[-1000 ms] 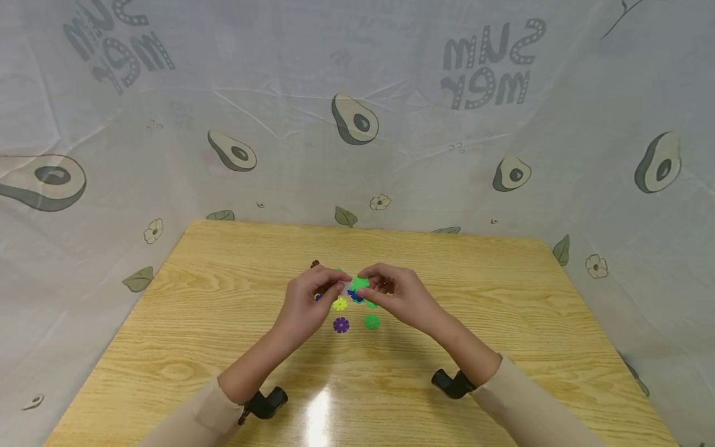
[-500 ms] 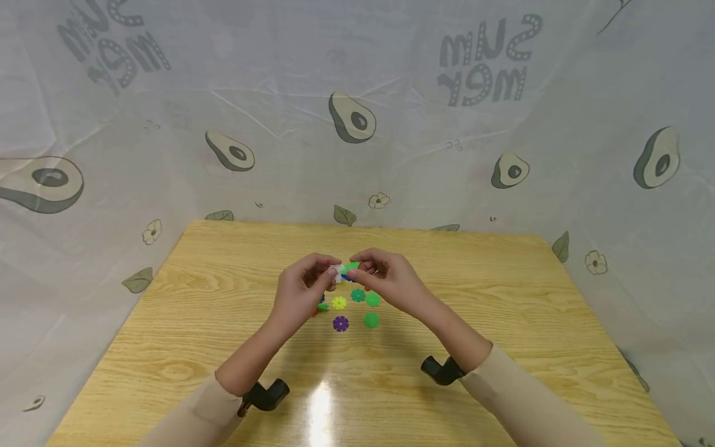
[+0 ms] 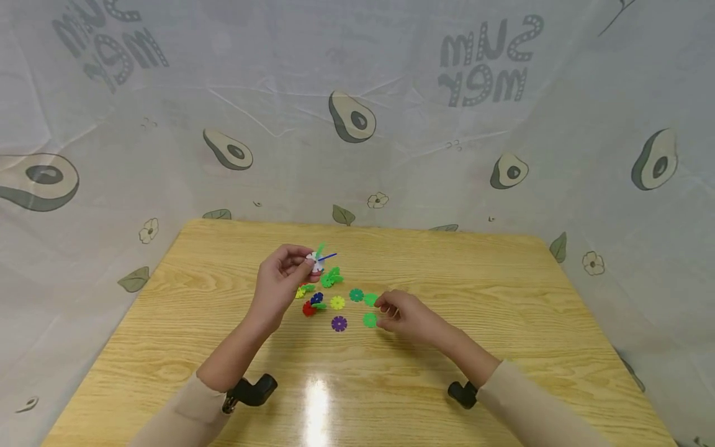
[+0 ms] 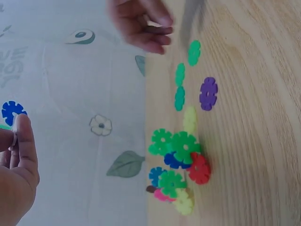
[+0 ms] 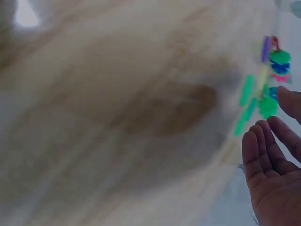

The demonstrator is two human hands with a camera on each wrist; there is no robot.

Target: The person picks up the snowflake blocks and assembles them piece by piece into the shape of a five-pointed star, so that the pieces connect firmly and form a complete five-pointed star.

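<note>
My left hand [image 3: 279, 282] pinches a white notched flower disc [image 3: 314, 263] between thumb and fingers, raised above the table. Slotted into that disc are a blue disc [image 4: 11, 112] and a green disc [image 3: 320, 251]. My right hand [image 3: 410, 318] holds nothing; its loosely bent fingers are beside two light green discs [image 3: 370, 320] on the tabletop. In the right wrist view its thumb and fingers stand apart. Left of those lie a darker green disc [image 3: 356, 295], a yellow disc [image 3: 337, 303] and a purple disc [image 3: 339, 323].
Joined discs sit farther left on the wooden table [image 3: 480, 298]: a green cluster [image 3: 331, 278], a red, blue and green cluster [image 3: 310, 308], and a partly hidden cluster with yellow [image 3: 300, 292]. A printed curtain [image 3: 290, 186] hangs behind the table.
Both hands were together at the discs. My right hand has let go and moved down and right toward the loose green discs; my left has carried the joined discs left.
</note>
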